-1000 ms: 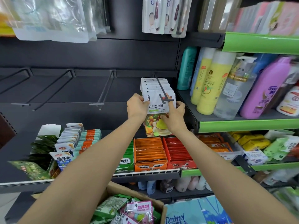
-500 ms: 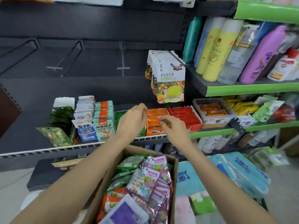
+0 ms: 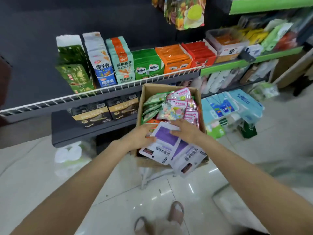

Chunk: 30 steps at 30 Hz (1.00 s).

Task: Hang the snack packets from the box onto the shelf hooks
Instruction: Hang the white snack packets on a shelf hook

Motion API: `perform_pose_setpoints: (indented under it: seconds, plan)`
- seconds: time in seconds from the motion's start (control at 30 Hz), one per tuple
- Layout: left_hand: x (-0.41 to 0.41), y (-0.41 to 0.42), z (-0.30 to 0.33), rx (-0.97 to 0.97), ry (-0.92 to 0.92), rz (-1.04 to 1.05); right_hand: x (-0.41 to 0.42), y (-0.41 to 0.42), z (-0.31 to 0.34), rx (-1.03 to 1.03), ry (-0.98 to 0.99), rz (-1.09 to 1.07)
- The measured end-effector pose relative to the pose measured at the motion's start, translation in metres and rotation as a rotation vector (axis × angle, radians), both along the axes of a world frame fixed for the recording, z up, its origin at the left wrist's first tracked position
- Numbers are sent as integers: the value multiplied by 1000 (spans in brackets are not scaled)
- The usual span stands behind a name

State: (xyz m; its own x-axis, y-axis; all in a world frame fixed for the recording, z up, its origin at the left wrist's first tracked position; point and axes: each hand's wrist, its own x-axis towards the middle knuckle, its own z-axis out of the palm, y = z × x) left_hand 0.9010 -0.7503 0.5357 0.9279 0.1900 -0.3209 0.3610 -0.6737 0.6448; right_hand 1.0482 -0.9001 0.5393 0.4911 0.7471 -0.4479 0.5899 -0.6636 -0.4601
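Shop shelving stood at the far side, with white floor tiles below. Both hands lay on the top purple packet in the cardboard box: the left hand curled round its left edge, the right hand pressed flat on its far right corner; whether either had truly closed on it could not be told. More purple packets spilled over the near rim, with pink packets and green packets behind. They looked light, thin, floppy and slick, best pinched near the stiffer hang-hole edge.
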Motion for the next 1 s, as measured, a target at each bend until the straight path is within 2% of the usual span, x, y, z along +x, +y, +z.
perform_pose_setpoints:
  seconds: [0.17, 0.33, 0.47, 0.57, 0.7, 0.73, 0.8, 0.9, 1.0]
  plan:
    - [-19, -15, -17, 234, 193, -280, -9, -16, -2, -18, -27, -18]
    - [-23, -21, -16, 190, -24, -215, -12, -32, 5, -2, -66, -76]
    - [-31, -23, -13, 214, -82, -113, -16, -44, 13, 16, -92, -194]
    - [-37, -32, -5, 250, -235, 40, -18, -52, 20, 12, 65, -276]
    - [-38, -39, 14, 296, -446, 229, -28, -61, 46, 396, 424, -592]
    - [-37, -39, 19, 295, -469, 261, -32, -63, 53, 480, 526, -627]
    - [-35, -39, 26, 278, -485, 286, -38, -68, 64, 547, 652, -549]
    - [-32, -38, 33, 247, -477, 310, -50, -70, 69, 467, 546, -326]
    - [-33, -34, 38, 243, -494, 335, -48, -59, 57, 480, 329, -293]
